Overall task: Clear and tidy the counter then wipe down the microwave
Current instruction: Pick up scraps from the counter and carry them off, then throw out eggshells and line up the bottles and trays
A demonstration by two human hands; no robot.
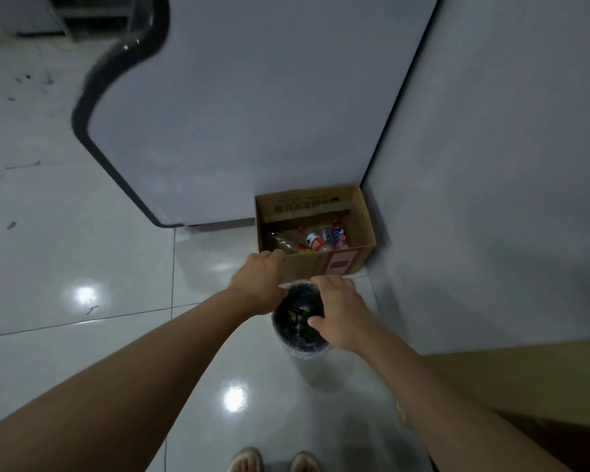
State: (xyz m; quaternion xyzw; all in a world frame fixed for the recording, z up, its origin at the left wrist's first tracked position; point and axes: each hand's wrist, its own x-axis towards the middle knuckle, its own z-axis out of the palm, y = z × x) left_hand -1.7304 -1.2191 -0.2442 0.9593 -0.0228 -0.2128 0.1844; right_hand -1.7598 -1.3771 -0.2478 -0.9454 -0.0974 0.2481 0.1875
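Bare skin on the left hand (pixel 258 281) reaches the near left corner of the cardboard box (pixel 361 229), its fingers curled, though whether they grip anything I cannot tell; the right hand (pixel 338 310) spreads relaxed fingers over the mouth of the bin (pixel 288 330), holding nothing visible. The bin stands upright on the floor (pixel 82 250) just before the box, its long axis vertical and its mouth facing up. Dropping rubbish well likely means releasing straight above the dark liner.
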